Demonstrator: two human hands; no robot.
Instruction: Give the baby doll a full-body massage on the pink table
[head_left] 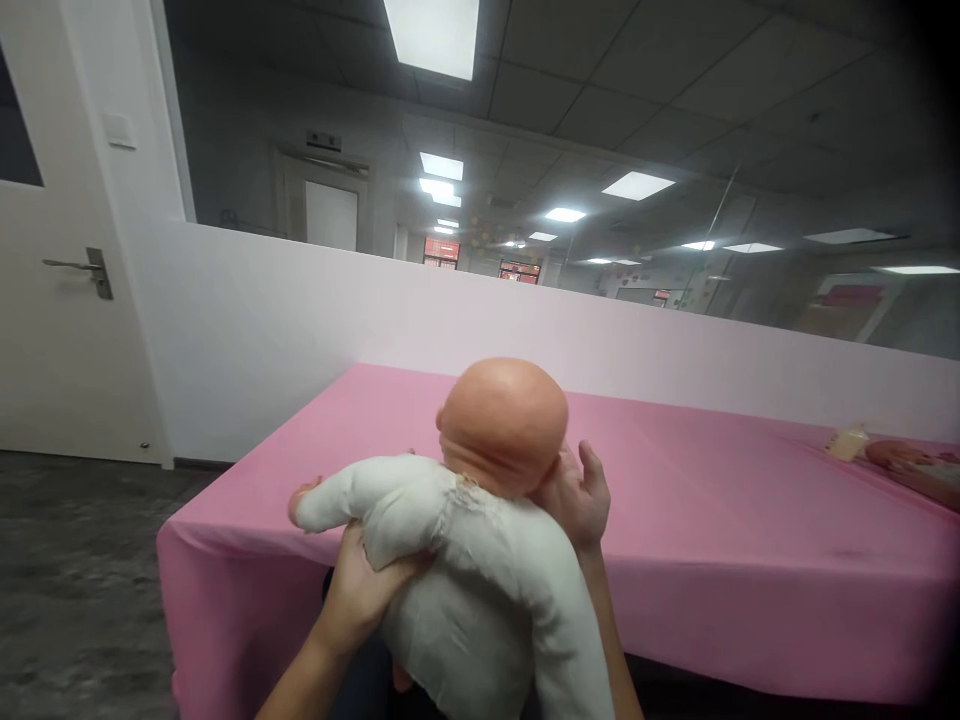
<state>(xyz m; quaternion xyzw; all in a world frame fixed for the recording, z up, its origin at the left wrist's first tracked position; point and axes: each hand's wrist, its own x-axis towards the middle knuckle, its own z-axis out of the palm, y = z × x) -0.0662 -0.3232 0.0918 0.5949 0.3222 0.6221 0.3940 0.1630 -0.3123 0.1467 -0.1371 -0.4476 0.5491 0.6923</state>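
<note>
A baby doll (480, 560) with a bald vinyl head and a white cloth body is held upright in front of me, its back towards me. Under its left-side arm, my left hand (367, 580) is closed around the torso, thumb pressed on the back. My right hand (581, 495) supports the right side of the doll's head (506, 425) at the jaw. Its thumb stands apart, and its fingers are partly hidden by the head. The doll's face is out of sight, and its right-side arm hangs over my right forearm.
A pink cloth covers the table (697, 490) ahead. At its far right lie another doll (911, 460) and a pale bottle (847, 442). Behind the table runs a white half wall (247, 320) with glass above. A door (67, 330) stands at the left.
</note>
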